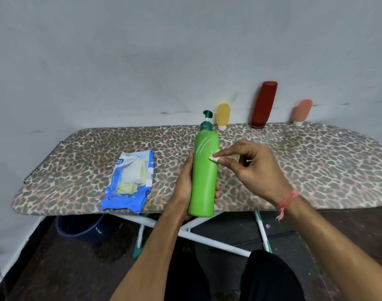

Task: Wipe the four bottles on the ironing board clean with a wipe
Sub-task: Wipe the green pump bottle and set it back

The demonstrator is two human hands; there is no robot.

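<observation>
Both forearms are bare, no sleeves visible up to the frame edge. The left hand (186, 183) has no ring or watch. The right hand (254, 165) has at the wrist a thread bracelet (286, 202) – pinkish-red, several strands w/ loose frayed ends hanging. Legs are in black trousers (270, 276) – plain, no markings.

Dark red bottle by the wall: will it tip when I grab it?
Probably tippy: the dark red bottle is tall, stands on its narrow cap and leans against the wall. Its smooth plastic may be slippery. Likely rigid.
</observation>
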